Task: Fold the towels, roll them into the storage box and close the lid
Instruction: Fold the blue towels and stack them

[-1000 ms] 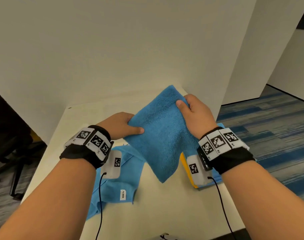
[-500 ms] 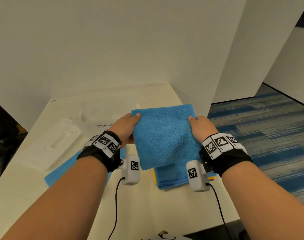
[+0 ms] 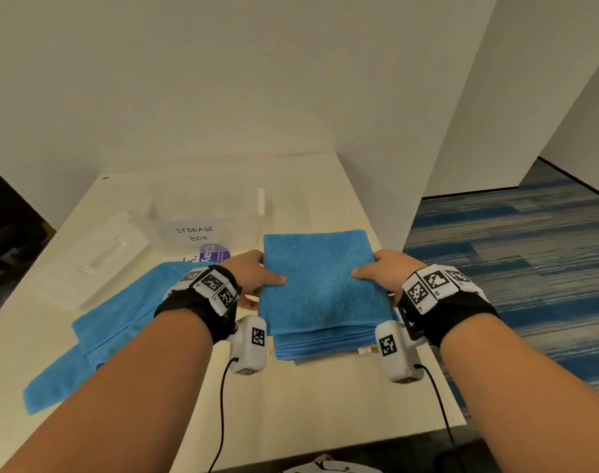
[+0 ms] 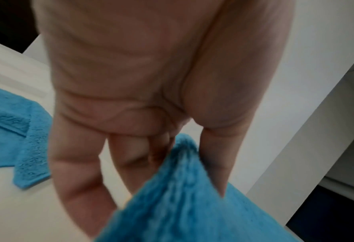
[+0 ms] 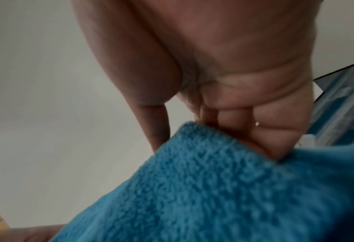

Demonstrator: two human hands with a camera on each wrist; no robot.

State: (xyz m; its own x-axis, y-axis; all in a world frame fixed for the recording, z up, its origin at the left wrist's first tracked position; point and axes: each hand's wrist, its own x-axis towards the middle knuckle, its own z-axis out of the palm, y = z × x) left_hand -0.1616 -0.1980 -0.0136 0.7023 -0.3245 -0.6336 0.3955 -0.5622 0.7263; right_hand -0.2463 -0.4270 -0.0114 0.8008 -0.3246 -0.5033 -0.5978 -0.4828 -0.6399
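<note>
Blue folded towel (image 3: 320,278) pinched by left hand (image 3: 248,273) and right hand (image 3: 385,271), wrist views blurred

Folded towel (image 3: 320,278) lies above towel stack (image 3: 320,346) on the bench (image 3: 308,404); storage box (image 3: 202,216) behind, lid (image 3: 103,257) left, spread towel (image 3: 117,315) left.

Folded blue towel (image 3: 322,278), a second ago held up tilted on a diagonal with one corner pointing down, now squared and level, lowered close over the stack of folded towels (image 3: 320,346) on the worktop (image 3: 308,404). Left hand (image 3: 248,276) and right hand (image 3: 387,273) shifted from the upper corners to the mid side edges, thumbs on top and fingers beneath, both lower and level with each other. Head view tipped down as well: storage box (image 3: 202,220), its lid (image 3: 103,254) and the spread towel (image 3: 120,322) now showing at left.
</note>
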